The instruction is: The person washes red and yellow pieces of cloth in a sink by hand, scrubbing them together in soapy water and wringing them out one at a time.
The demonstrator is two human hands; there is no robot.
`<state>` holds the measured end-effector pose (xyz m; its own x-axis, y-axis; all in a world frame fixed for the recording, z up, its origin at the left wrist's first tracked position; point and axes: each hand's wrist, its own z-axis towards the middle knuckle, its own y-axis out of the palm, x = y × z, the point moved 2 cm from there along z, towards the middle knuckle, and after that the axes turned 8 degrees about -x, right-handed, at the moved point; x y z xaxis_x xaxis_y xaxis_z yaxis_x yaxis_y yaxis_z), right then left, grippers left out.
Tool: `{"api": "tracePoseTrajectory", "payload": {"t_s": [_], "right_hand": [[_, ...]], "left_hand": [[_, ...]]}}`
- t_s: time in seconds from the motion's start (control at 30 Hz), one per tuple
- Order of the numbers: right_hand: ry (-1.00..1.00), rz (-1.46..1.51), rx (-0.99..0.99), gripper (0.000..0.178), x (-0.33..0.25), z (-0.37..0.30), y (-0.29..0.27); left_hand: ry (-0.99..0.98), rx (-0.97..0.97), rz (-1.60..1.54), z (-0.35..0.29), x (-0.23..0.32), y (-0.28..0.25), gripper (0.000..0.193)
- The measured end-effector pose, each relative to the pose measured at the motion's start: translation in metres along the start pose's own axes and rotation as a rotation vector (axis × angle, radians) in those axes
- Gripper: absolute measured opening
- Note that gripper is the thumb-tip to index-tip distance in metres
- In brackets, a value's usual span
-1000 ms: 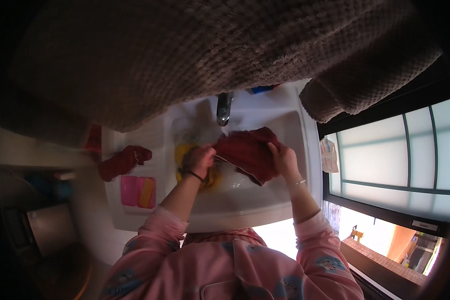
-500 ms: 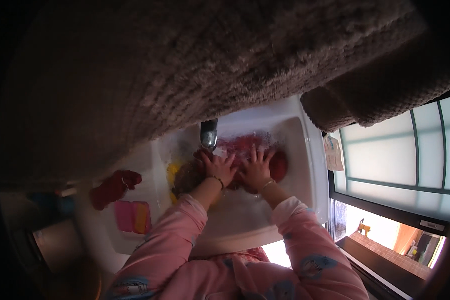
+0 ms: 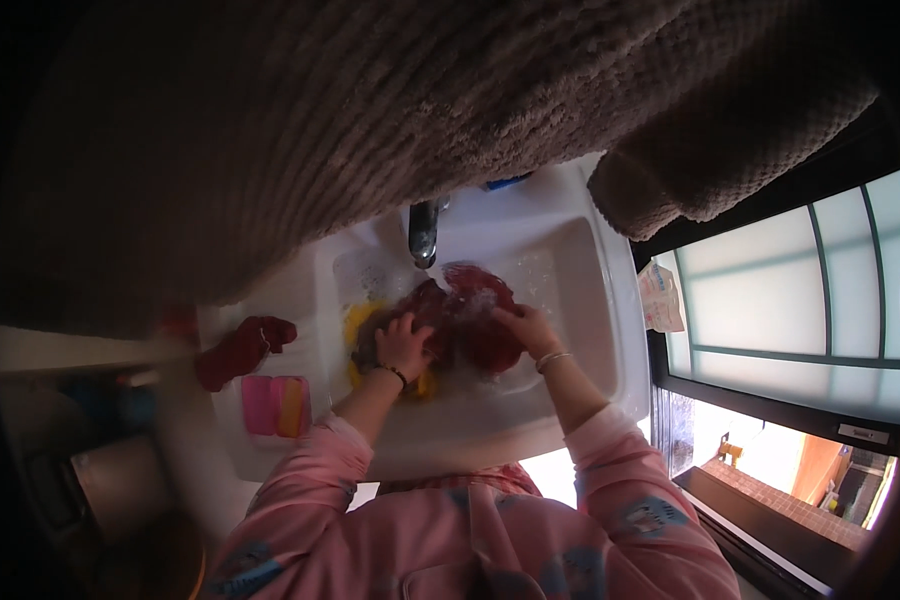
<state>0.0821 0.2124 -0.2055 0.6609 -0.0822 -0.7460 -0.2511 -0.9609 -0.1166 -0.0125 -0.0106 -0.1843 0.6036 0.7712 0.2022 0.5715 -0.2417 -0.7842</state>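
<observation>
A soaked dark red cloth lies bunched in the white sink, with water from the tap falling onto it. My left hand rests on the cloth's left part, fingers spread and slightly bent. At the right edge, my right hand has its fingers closed on the same cloth; the fingertips are partly hidden. Beside my left hand, a yellow piece of cloth shows in the basin, partly covered by a darker one.
On the ledge left of the basin lie another red cloth and a pink soap box holding a yellowish bar. A thick brown towel hangs close overhead. A frosted window stands on the right.
Both hands were spread flat on the red cloth. Now my left hand has shifted left, and my right hand has closed on the cloth's right edge. The cloth is bunched differently.
</observation>
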Motion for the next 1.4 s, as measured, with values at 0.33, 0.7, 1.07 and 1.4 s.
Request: {"api": "tracePoseTrajectory", "payload": {"t_s": [0.33,0.7,1.07,1.4], "right_hand": [[0.029,0.784,-0.440,0.035,-0.085,-0.019,-0.037],[-0.425,-0.880,0.145,0.053,0.025,-0.036,0.052],[-0.485,0.323,0.018,0.024,-0.132,-0.098,-0.024],[-0.802,0.484,-0.133,0.016,-0.261,-0.185,-0.035]], "left_hand": [[0.212,0.136,-0.696,-0.008,0.057,0.021,0.052],[0.113,-0.123,-1.841,-0.015,-0.013,-0.002,0.046],[0.426,0.115,-0.633,-0.085,0.026,-0.129,0.074],[0.113,0.377,-0.581,-0.026,-0.038,-0.072,0.035]]}}
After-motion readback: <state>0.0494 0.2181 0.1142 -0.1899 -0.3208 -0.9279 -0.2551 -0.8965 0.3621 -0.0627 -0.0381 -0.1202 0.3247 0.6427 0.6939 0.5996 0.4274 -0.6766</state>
